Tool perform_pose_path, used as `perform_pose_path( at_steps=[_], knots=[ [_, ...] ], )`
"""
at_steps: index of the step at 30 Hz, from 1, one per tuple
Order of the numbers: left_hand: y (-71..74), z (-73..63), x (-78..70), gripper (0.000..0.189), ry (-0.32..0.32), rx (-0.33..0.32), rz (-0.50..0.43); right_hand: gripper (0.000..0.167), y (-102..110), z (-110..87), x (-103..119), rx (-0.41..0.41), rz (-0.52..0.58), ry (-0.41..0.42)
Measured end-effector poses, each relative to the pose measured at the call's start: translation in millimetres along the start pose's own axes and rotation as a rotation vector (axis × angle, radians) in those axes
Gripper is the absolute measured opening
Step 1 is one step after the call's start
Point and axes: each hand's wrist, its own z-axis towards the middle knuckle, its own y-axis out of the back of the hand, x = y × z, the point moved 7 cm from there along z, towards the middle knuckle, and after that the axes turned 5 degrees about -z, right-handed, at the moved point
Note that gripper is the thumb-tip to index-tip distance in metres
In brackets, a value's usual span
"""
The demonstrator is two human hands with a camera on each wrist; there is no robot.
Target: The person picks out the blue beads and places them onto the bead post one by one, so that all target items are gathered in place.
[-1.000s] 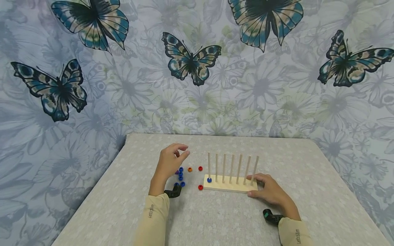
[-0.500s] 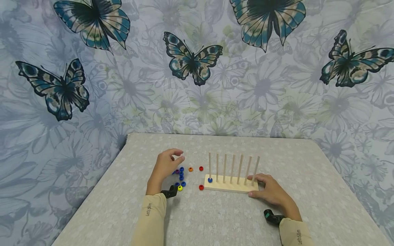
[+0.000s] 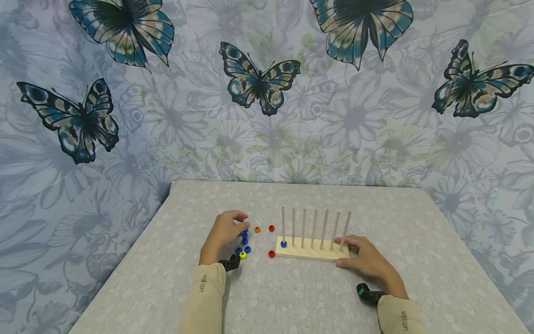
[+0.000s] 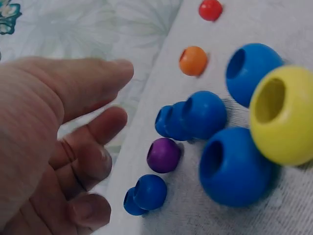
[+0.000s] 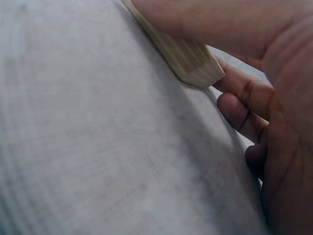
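Observation:
Just over the left part of a bead group hovers my left hand (image 3: 222,230), its fingers loosely bent and nothing between them. Below it in the left wrist view lie several blue beads (image 4: 208,117), a purple bead (image 4: 164,155) and a yellow bead (image 4: 291,144). From the head view, the hand hides the purple one. My right hand (image 3: 368,259) grips the right end of a pale wooden base (image 3: 308,254), thumb at the front and fingers behind. A row of upright pegs (image 3: 314,227) stands on this base. One blue bead (image 3: 283,244) sits at the bottom of the leftmost peg.
Between the bead group and the base lie an orange bead (image 3: 257,229) and two red beads, one farther back (image 3: 271,228) and another nearer (image 3: 272,254). A patterned cloth covers the table (image 3: 308,301). Behind it hangs a butterfly-print backdrop (image 3: 267,148).
My left hand has moved back to the left and lowered toward the beads, uncovering the yellow bead in the head view. The right hand keeps its hold on the base.

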Motion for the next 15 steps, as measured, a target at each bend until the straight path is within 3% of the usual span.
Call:
perform_pose_path(
  at_steps=[7,15],
  knots=[
    [-3.8,1.4,7.2,0.028,0.038,-0.007,0.03,0.062,0.7,0.5,2.3,-0.004,0.015,-0.008],
    [-5.8,-0.1,8.9,0.029,0.021,-0.008,0.029,0.061,-0.7,-0.4,-0.7,-0.003,0.023,-0.028]
  ],
)
